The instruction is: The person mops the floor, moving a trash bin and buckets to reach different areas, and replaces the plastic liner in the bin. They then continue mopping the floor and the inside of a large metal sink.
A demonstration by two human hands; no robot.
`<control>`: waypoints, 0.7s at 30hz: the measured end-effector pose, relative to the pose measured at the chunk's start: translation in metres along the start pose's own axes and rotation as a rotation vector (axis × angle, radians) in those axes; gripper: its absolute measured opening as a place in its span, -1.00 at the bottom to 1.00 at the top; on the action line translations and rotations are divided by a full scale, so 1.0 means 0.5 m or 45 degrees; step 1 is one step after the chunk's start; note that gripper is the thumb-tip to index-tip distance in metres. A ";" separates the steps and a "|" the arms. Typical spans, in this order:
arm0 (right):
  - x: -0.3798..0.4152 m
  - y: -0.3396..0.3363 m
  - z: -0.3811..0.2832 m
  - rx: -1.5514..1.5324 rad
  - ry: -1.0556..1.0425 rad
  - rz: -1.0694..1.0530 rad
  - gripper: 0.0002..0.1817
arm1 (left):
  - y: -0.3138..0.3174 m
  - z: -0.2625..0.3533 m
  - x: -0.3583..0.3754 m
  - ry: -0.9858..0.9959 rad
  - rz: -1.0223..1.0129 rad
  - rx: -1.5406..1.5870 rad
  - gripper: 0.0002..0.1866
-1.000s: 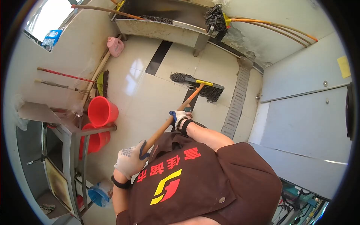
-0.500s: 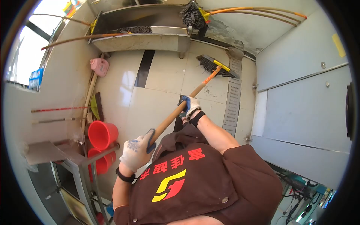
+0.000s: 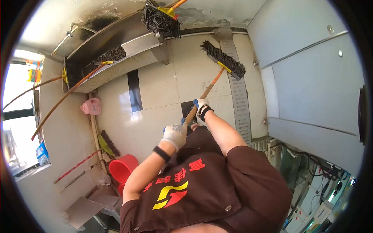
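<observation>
I hold a mop (image 3: 211,83) with an orange-brown wooden handle, a yellow clamp and a wide head of black strands. My left hand (image 3: 175,136), in a white and blue work glove, is closed around the upper end of the handle. Farther down the same handle, my right hand (image 3: 203,105) grips in a matching glove. The mop head (image 3: 224,60) lies in front of me, overlapping the pale tiles and the metal drain strip (image 3: 241,105).
A metal trough (image 3: 120,70) holds other mops at the back left. On the left are a pink jug (image 3: 91,106), a red bucket (image 3: 123,167), a broom (image 3: 108,143) and a metal stand (image 3: 83,209). Grey panels (image 3: 314,77) and cables (image 3: 318,171) are on the right.
The view has shifted and turned. Both arms reach farther forward, and my left hand appears closer to my right. The mop head now shows more of its strands and is slightly farther forward.
</observation>
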State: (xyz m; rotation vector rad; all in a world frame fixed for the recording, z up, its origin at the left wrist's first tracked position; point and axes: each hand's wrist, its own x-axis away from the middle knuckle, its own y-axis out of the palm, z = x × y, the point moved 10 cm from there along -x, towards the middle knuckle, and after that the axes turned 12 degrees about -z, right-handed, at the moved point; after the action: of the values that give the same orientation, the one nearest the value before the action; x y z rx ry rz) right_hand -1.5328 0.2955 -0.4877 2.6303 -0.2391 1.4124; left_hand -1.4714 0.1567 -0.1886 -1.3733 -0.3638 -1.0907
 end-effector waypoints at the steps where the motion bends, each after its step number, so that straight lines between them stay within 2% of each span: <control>1: 0.010 0.020 0.005 -0.019 0.005 0.000 -0.90 | -0.002 -0.012 0.019 0.001 -0.011 -0.016 -0.45; 3: 0.058 0.057 0.029 -0.230 0.184 0.027 -0.91 | 0.000 -0.044 0.063 -0.050 -0.109 -0.055 -0.40; 4: 0.064 0.073 0.032 -0.245 0.181 0.026 -0.91 | -0.014 -0.056 0.092 -0.050 -0.110 -0.070 -0.40; 6: 0.024 0.101 0.075 0.223 0.219 0.015 -0.79 | -0.019 -0.088 0.154 -0.084 -0.257 -0.113 -0.38; 7: -0.030 0.128 0.135 0.086 0.211 -0.025 -0.76 | -0.013 -0.109 0.179 -0.106 -0.304 -0.106 -0.36; 10: -0.104 0.205 0.236 0.202 0.188 -0.063 -0.72 | 0.002 -0.173 0.259 -0.081 -0.187 -0.213 -0.43; 11: -0.090 0.238 0.274 0.045 0.284 -0.042 -0.70 | 0.004 -0.190 0.290 -0.054 -0.149 -0.265 -0.46; 12: -0.081 0.270 0.280 0.124 0.219 -0.139 -0.70 | 0.010 -0.207 0.322 -0.039 -0.150 -0.284 -0.46; 14: -0.060 0.351 0.286 0.005 0.065 -0.305 -0.83 | 0.007 -0.242 0.375 -0.045 -0.136 -0.367 -0.47; 15: -0.005 0.388 0.287 -0.160 0.173 -0.332 -0.82 | 0.008 -0.262 0.400 -0.050 -0.147 -0.376 -0.46; 16: 0.027 0.430 0.334 -0.749 0.358 -0.291 -0.84 | 0.008 -0.281 0.424 -0.046 -0.140 -0.380 -0.46; 18: 0.094 0.526 0.311 -0.979 0.376 -0.455 -0.94 | 0.011 -0.318 0.471 -0.064 -0.136 -0.495 -0.46; 19: 0.174 0.548 0.268 -1.024 0.383 -0.462 -0.88 | 0.006 -0.332 0.497 -0.067 -0.091 -0.492 -0.44; 21: 0.190 0.606 0.267 -1.231 0.367 -0.569 -0.82 | -0.005 -0.353 0.542 -0.079 -0.022 -0.495 -0.45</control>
State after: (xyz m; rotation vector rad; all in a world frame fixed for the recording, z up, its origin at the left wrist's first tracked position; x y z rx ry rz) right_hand -1.4358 -0.0343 -0.4650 1.5569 -0.2056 1.0963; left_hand -1.4038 -0.1114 -0.0203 -1.7526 -0.2141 -1.1760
